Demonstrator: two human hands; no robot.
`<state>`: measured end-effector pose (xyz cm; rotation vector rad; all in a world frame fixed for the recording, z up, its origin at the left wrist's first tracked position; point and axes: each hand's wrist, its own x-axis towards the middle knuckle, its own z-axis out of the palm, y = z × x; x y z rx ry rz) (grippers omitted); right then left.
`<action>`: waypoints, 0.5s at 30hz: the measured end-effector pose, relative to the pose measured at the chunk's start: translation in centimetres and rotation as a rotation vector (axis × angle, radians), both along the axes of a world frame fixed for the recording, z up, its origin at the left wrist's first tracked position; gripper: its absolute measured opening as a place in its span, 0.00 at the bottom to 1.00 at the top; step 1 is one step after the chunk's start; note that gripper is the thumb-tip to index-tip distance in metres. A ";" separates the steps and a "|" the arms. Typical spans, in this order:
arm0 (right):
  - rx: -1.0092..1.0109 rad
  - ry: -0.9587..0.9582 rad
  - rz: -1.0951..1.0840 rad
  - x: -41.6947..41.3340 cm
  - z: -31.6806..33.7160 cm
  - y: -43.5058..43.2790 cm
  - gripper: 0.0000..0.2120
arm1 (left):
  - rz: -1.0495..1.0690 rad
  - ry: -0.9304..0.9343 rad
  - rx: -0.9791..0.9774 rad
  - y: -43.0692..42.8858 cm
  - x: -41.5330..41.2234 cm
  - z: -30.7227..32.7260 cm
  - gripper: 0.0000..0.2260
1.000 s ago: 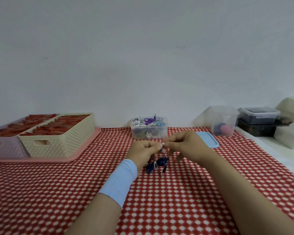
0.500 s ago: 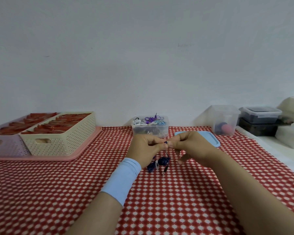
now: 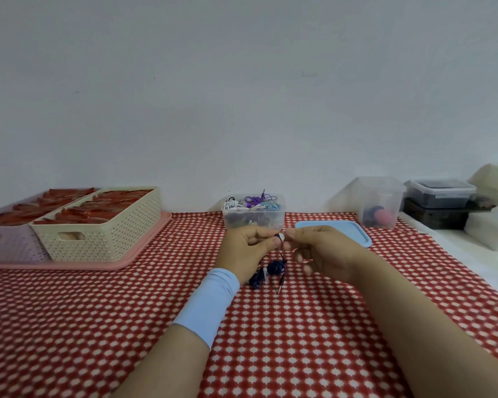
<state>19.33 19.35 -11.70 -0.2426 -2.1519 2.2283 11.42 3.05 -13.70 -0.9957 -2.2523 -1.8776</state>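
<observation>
At the left of the tabletop (image 3: 98, 311), a cream basket (image 3: 104, 237) of red packets is carried on a pink tray (image 3: 144, 254). Near the middle, the left hand (image 3: 243, 248) is held above the cloth, its fingers (image 3: 260, 233) curled and pinched on the earbud (image 3: 281, 236) of the dark blue earphones (image 3: 266, 272), whose bundled cable is hung beneath. The same earbud is pinched from the other side by the right hand (image 3: 325, 254). Behind the hands a clear box (image 3: 253, 222) of earphones is set, with a blue lid (image 3: 334, 231) just beside it.

Bare white wall (image 3: 242, 96) behind a table in red-checked cloth (image 3: 98, 326) (soft, even light)
</observation>
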 end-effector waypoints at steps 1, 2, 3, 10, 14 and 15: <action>-0.027 -0.006 0.005 0.0 0.0 0.1 0.12 | -0.016 -0.020 0.018 -0.1 0.0 0.1 0.07; -0.046 -0.010 0.008 0.0 0.0 0.0 0.11 | -0.033 -0.035 0.034 -0.1 0.0 0.1 0.07; -0.056 -0.013 0.008 0.0 0.0 0.0 0.10 | -0.044 -0.043 0.042 -0.2 0.1 0.1 0.07; -0.089 -0.035 0.017 0.0 0.0 0.0 0.07 | -0.072 -0.076 0.048 -0.1 0.2 0.2 0.06; -0.015 0.128 -0.054 -0.1 0.0 -0.2 0.09 | -0.100 -0.153 0.042 -0.1 0.3 0.4 0.05; 0.032 0.176 -0.069 0.0 0.1 -0.2 0.09 | -0.115 -0.190 0.043 -0.1 0.3 0.3 0.06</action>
